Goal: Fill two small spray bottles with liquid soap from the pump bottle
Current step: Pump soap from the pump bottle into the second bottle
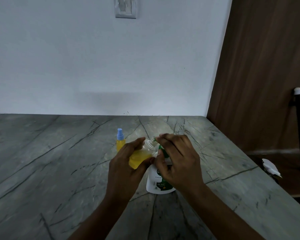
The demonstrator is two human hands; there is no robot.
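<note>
Open spray bottle (140, 157) tilted, blue-capped bottle (120, 142) upright, pump bottle (158, 181) standing

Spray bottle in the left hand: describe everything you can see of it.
Small clear plastic spray bottle, cap off, bare threaded neck, partly filled with yellow liquid. It is tilted, neck up and to the right, held off the table in the left hand, fingers wrapped round its body. The right hand is at its mouth.

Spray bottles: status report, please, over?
Left hand grips uncapped spray bottle, part full, tilted toward pump bottle. Right hand holds its pump head. Blue-capped spray bottle stands behind, nothing blocking.
</note>
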